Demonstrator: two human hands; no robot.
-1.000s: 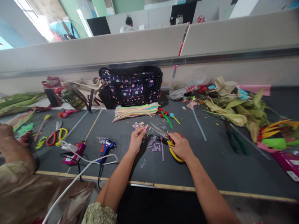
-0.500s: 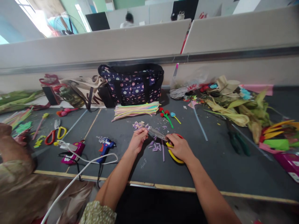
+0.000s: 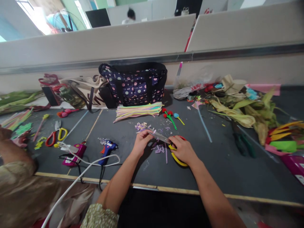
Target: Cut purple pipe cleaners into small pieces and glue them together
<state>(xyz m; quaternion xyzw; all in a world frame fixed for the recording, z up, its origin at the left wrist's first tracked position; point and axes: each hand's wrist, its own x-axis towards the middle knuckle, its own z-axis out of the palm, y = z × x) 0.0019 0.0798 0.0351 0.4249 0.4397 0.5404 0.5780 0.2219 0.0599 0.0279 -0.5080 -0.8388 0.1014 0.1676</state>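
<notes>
The left hand has thumb and fingers pinched on a small pale strip, its end just past the fingertips, at the blades of the scissors. The right hand wraps their handles, with purple pieces on the table below and a pastel bundle farther out

A bundle of thin pastel strips lies before a navy polka-dotted fabric bag. Nearer than the bag, the right hand grips yellow-and-red-handled metal scissors against a small pale piece pinched by the left hand.
</notes>
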